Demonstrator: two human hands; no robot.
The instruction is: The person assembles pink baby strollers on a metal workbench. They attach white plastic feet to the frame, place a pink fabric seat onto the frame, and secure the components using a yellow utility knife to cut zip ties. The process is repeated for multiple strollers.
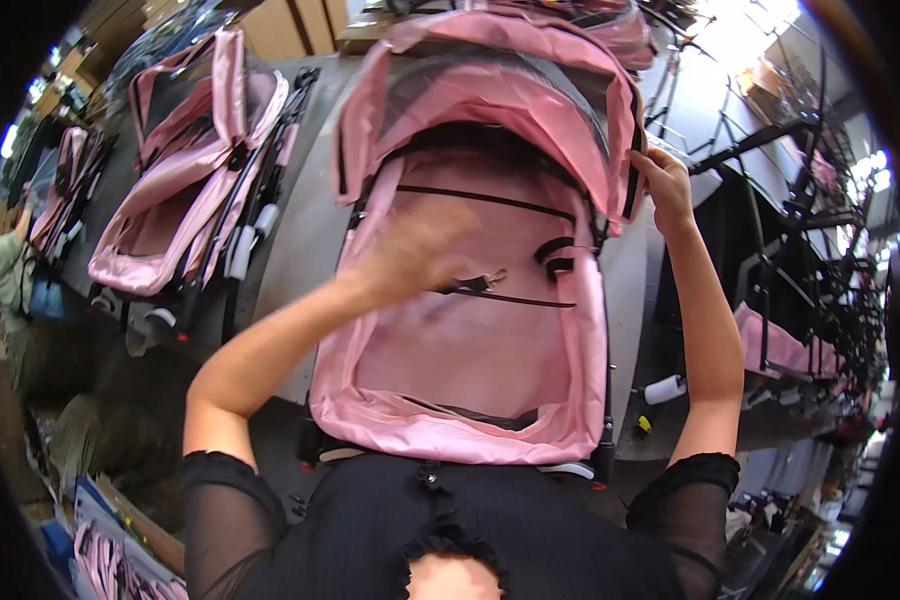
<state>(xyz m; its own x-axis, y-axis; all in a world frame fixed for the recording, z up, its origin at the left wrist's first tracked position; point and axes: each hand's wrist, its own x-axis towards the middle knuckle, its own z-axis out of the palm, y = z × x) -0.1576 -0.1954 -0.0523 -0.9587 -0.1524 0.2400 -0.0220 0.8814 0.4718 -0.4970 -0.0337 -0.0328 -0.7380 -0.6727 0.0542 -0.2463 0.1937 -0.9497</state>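
In front of me lies a pink stroller seat (pixel 470 350) on a dark frame, with its pink canopy (pixel 540 110) raised at the far end. My right hand (pixel 665 185) pinches the dark-trimmed right edge of the canopy between thumb and fingers. Motion smears my left hand (pixel 415 250), which is above the left middle of the seat; its fingers are too blurred to read. Close beside it is a small dark strap with a metal-looking clip (pixel 482 282). Short black straps (pixel 555 255) stick out at the seat's right side, and thin black bands cross the backrest.
The seat rests on a grey table (pixel 305 180). To the left stands another pink stroller (pixel 185 190), with more folded pink ones beyond it. Black metal frames (pixel 770 230) crowd the right side. A person in greenish clothing (pixel 8 270) is at the far left.
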